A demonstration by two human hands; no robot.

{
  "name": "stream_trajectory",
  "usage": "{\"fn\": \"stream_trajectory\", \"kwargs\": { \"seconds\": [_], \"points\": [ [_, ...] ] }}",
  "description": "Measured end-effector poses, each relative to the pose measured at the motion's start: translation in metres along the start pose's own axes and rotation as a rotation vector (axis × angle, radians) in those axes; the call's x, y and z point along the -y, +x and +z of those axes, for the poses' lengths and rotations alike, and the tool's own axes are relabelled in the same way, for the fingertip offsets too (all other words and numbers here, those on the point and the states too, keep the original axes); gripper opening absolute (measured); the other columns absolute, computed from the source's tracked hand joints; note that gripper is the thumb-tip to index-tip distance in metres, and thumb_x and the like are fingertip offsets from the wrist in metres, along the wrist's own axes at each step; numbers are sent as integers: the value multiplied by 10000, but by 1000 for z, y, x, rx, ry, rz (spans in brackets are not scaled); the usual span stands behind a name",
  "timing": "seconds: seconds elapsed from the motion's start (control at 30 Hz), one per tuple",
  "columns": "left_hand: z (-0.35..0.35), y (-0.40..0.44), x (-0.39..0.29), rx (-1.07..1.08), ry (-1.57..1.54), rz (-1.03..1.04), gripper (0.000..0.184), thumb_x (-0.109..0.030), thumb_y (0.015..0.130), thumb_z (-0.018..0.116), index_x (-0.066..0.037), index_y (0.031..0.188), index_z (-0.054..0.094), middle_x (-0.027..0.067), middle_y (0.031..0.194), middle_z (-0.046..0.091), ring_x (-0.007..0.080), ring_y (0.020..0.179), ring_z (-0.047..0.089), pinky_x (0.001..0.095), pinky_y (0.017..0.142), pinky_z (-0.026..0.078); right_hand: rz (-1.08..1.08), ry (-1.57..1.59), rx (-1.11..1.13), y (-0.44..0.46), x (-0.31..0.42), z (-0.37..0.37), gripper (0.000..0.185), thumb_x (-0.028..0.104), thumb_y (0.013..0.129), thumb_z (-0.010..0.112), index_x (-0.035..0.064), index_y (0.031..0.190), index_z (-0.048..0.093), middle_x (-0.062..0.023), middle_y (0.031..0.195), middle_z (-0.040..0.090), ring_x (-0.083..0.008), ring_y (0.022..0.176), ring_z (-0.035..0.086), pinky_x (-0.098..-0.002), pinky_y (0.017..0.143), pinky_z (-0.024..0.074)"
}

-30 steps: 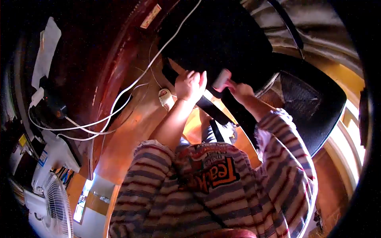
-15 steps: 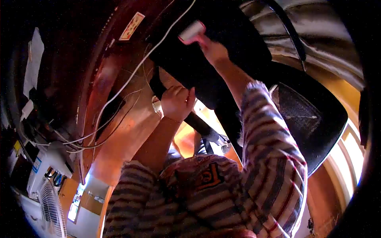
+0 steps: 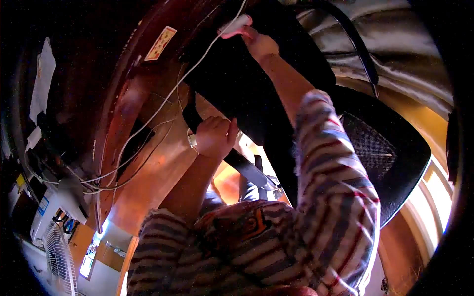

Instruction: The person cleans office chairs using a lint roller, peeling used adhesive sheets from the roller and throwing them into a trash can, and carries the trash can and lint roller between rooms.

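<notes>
My right hand (image 3: 263, 47) is closed around the pink handle of a lint roller (image 3: 239, 25). The roller's white head lies against, or just over, a broad black chair panel (image 3: 224, 81), near its far edge. A white cable crosses in front of the head. My left hand (image 3: 215, 136) wraps round a black chair armrest (image 3: 191, 118), thumb raised; its palm side is hidden. On the right is another black chair part with a mesh panel (image 3: 368, 143).
A second curved black armrest (image 3: 356, 42) stands before draped shiny fabric (image 3: 395, 29). Dark red wooden furniture (image 3: 121, 74) bearing a small label (image 3: 160, 43) is on the left, with loose cables (image 3: 148, 123). A white fan (image 3: 60, 256) is at lower left.
My right hand has pushed the lint roller away and slightly left over the black panel, behind the white cable. My left hand keeps its hold on the armrest, and the view has shifted slightly.
</notes>
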State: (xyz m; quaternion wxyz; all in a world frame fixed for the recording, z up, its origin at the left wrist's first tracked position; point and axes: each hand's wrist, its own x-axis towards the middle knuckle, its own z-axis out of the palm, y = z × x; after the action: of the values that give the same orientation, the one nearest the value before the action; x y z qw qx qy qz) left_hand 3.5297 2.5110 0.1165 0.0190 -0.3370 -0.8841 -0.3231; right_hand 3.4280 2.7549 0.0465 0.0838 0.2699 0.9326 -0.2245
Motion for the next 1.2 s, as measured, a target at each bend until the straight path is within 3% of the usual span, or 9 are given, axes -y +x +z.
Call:
{"fn": "stream_trajectory", "kwargs": {
  "seconds": [0.3,0.47,0.53,0.73,0.97,1.03,1.13,1.17,1.2],
  "points": [
    [0,-13,-13,264,82,125,503,-493,788,553,-129,442,522,50,470,462,238,434,451,383,436,364,95,-254,266,-156,-120,-24,331,363,893,465,288,1216,469,-173,871,651,-369,763,629,-482,678,502],
    [7,-52,-34,315,74,161,363,-462,775,572,-127,648,631,63,581,604,230,503,589,361,505,491,6,-362,426,-188,-145,-64,322,344,891,480,282,1207,492,-153,883,654,-366,742,629,-476,664,509],
    [-1,-55,-53,504,63,42,335,-448,774,570,-124,738,644,58,584,606,235,501,596,375,490,488,-194,-159,169,-155,-141,-48,343,355,899,471,304,1238,472,-133,915,656,-360,767,629,-473,675,507],
    [-2,-52,-63,581,90,-36,429,-449,770,562,-103,523,618,61,528,585,202,500,586,355,525,461,-62,-64,44,-22,-33,5,353,396,902,450,333,1249,462,-155,931,649,-364,861,615,-456,736,497],
    [2,-60,-61,604,140,-41,308,-364,777,599,-92,640,640,89,574,621,228,511,606,362,546,493,127,-239,369,-189,-155,-31,437,340,896,459,402,1313,342,-151,900,654,-359,803,636,-479,696,502],
    [13,-67,-56,287,-62,-18,293,-357,788,592,-96,669,653,88,556,613,239,486,599,383,549,505,235,-373,543,-215,-165,-59,392,332,896,451,371,1283,404,-147,928,656,-347,820,640,-469,715,505],
    [14,-67,-57,241,18,34,282,-348,811,576,-97,717,664,86,551,609,243,492,605,390,551,511,126,-359,471,-183,-176,-59,349,333,902,436,342,1250,464,-139,949,655,-344,839,638,-456,729,507],
    [6,-63,-61,555,153,-43,287,-351,822,568,-102,713,660,86,558,613,250,494,608,392,544,508,-26,-237,282,-161,-169,-53,334,361,907,438,312,1232,496,-140,962,651,-346,842,633,-451,731,508],
    [4,-57,-63,552,159,-48,287,-351,822,568,-102,713,660,86,558,613,250,494,608,392,544,508,-29,-115,184,-130,-121,-74,340,394,904,454,309,1231,494,-136,944,653,-352,829,630,-464,712,507]
  ]
}}
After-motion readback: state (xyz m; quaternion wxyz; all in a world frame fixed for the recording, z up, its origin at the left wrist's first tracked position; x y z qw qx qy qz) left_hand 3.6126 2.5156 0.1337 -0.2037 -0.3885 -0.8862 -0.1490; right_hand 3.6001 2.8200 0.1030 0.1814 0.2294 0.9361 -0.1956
